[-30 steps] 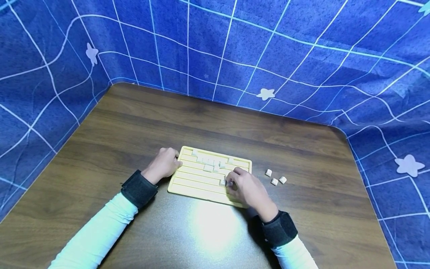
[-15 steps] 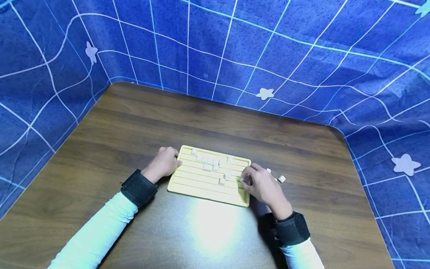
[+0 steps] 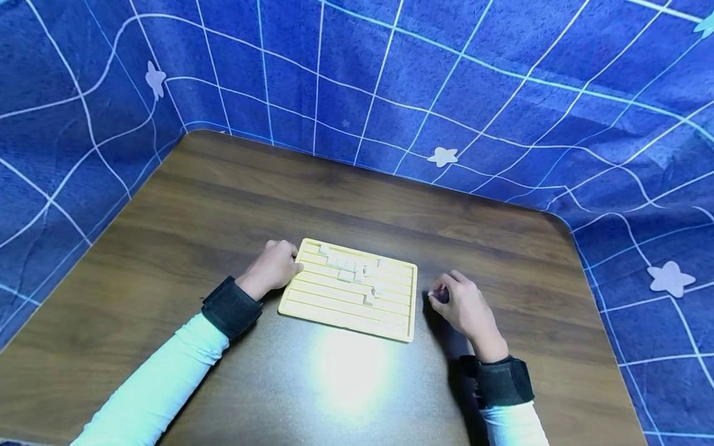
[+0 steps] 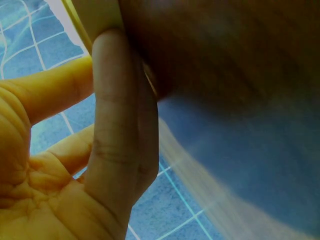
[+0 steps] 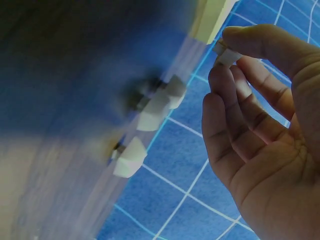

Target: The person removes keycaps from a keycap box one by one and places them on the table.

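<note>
My left hand (image 3: 271, 267) grips the left edge of a yellow ridged board (image 3: 334, 306), its thumb over the rim. In the left wrist view, the fingers (image 4: 115, 100) meet a corner of the board (image 4: 97, 17). Several small white tiles (image 3: 346, 277) sit in the board's rows, mostly in the upper left part; a pair of tiles (image 3: 369, 299) sits lower, right of centre. Just off the board's right edge, my right hand (image 3: 465, 310) pinches a small white tile (image 5: 229, 56) between thumb and fingertips.
Three loose white tiles (image 5: 152, 112) lie on the table in the right wrist view; in the head view the right hand hides them. The wooden table (image 3: 268, 186) has a blue curtain (image 3: 346, 74) with white lines round its back and sides.
My right hand has moved from over the board's right half to the table beyond its right edge, uncovering the lower pair of tiles. The left hand keeps its hold on the board.
</note>
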Tool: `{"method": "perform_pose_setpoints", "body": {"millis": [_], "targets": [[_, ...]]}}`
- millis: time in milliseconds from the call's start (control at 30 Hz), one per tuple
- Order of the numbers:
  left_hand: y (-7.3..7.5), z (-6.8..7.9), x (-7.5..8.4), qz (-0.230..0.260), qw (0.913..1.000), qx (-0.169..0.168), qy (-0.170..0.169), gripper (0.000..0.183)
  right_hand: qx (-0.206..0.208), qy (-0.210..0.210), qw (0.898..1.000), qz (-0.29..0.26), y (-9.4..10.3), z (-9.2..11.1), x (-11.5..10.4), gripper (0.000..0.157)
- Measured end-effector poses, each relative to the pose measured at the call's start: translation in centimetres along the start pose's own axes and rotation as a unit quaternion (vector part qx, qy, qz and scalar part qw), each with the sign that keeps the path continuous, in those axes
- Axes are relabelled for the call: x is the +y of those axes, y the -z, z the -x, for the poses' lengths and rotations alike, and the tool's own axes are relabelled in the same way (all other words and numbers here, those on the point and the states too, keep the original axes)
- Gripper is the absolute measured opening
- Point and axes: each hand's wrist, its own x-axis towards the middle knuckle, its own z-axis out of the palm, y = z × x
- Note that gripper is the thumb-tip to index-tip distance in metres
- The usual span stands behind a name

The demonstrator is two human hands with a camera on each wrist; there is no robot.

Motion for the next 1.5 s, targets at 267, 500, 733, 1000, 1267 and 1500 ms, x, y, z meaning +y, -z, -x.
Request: {"method": "perform_pose_setpoints", "body": {"millis": [267, 500, 733, 1000, 1267, 1500], "targets": [[0.1, 0.1, 0.1, 0.008, 0.9999, 0.009, -0.005, 0.018, -0.004, -0.007, 1.000, 0.016, -0.2, 0.3, 1.3, 0.015], [0.1, 0.1, 0.1, 0.004, 0.9999, 0.013, -0.011, 0.016, 0.006, 0.003, 1.000, 0.023, -0.5, 0.3, 1.9, 0.016], [0.0, -0.1, -0.1, 0.002, 1.0000, 0.002, -0.008, 0.019, -0.018, -0.029, 0.999, 0.026, -0.3, 0.4, 1.9, 0.015], [0.1, 0.0, 0.1, 0.004, 0.9999, 0.006, -0.010, 0.019, -0.041, -0.059, 0.996, 0.043, 0.0, 0.5, 1.8, 0.014], [0.1, 0.1, 0.1, 0.005, 1.0000, 0.000, -0.008, 0.016, -0.039, -0.059, 0.996, 0.057, 0.0, 0.7, 1.7, 0.017], [0.2, 0.1, 0.2, 0.000, 1.0000, 0.001, -0.006, 0.015, -0.028, -0.057, 0.996, 0.062, 0.1, 0.6, 1.5, 0.018]]}}
